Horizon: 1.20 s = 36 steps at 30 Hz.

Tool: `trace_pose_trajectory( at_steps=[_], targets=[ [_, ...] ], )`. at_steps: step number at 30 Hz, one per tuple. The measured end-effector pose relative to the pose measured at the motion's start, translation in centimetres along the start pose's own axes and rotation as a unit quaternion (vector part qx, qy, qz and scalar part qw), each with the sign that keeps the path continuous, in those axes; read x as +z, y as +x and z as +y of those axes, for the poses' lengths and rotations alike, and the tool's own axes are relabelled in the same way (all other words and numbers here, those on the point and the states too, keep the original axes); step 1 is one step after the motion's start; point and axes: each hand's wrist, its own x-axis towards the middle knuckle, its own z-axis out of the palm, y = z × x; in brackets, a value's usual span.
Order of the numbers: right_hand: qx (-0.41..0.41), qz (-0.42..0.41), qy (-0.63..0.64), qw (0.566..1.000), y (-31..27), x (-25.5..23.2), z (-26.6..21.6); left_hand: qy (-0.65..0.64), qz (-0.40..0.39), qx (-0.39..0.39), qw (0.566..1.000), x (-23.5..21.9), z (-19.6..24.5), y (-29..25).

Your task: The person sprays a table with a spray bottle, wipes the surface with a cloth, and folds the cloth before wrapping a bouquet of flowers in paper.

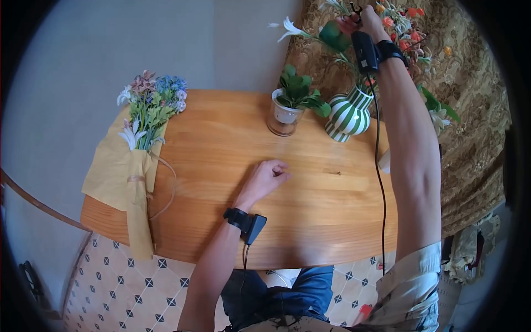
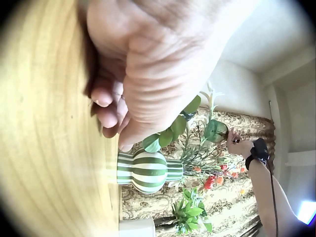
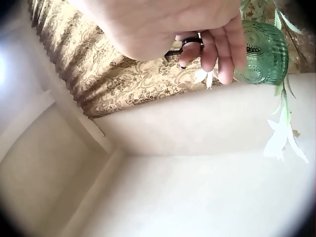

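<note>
High over the back right of the table, my right hand (image 1: 365,23) grips a green embossed glass spray bottle (image 3: 266,53) by its top. A black loop (image 3: 191,41) circles one finger there. White lilies and orange flowers surround the bottle, rising from a green-and-white striped vase (image 1: 349,116) below. My left hand (image 1: 264,180) rests on the wooden table (image 1: 221,138), fingers loosely curled and holding nothing. In the left wrist view its fingertips (image 2: 106,116) lie close to the wood. The vase stands beyond that hand.
A leafy plant in a clear pot (image 1: 285,119) stands left of the vase. Paper-wrapped flowers (image 1: 146,105) lie along the table's left side. A patterned curtain (image 1: 464,127) hangs behind on the right. A black cable (image 1: 381,193) runs down from my right wrist.
</note>
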Motion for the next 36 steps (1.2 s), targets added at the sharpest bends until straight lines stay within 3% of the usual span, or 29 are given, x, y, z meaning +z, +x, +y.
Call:
trace_pose_trajectory(
  at_steps=[3, 6, 7, 9, 11, 17, 21, 26, 29, 36],
  targets=[
    [-0.069, 0.041, -0.015, 0.997, -4.8, 2.3, 0.6, -0.001, -0.001, -0.004, 1.000, -0.1, 0.2, 0.0],
    [-0.055, 0.070, -0.003, 0.996, -10.4, 4.3, 0.4, -0.002, 0.000, 0.000, 1.000, 0.1, -0.2, 0.0],
    [-0.058, 0.071, -0.002, 0.996, -10.4, 3.6, 0.3, 0.003, 0.003, 0.003, 1.000, 0.1, -0.3, 0.2],
    [-0.002, -0.031, 0.013, 0.999, -10.7, 1.8, 0.4, -0.002, 0.001, 0.006, 1.000, 0.3, -0.6, 0.3],
    [-0.040, -0.072, -0.034, 0.996, -13.3, 0.2, 0.3, -0.005, 0.006, 0.008, 1.000, 0.0, -0.7, 0.2],
    [-0.085, -0.058, -0.082, 0.991, -22.7, -1.4, 3.2, -0.007, -0.006, 0.009, 1.000, 0.1, -0.7, 0.2],
    [-0.016, -0.031, -0.061, 0.998, -26.9, -4.2, 7.8, -0.011, -0.010, 0.004, 1.000, 0.1, -0.5, 0.1],
    [0.043, 0.034, -0.061, 0.997, -26.9, -9.9, 14.0, -0.011, -0.011, 0.011, 1.000, 0.4, -1.5, 0.6],
    [0.045, 0.069, -0.073, 0.994, -27.6, -11.3, 14.8, -0.008, -0.001, 0.048, 0.999, 0.3, -1.6, 0.7],
    [0.037, 0.127, -0.058, 0.989, -27.9, -13.6, 16.3, -0.007, -0.025, -0.017, 1.000, -0.1, -0.1, 0.1]
  ],
)
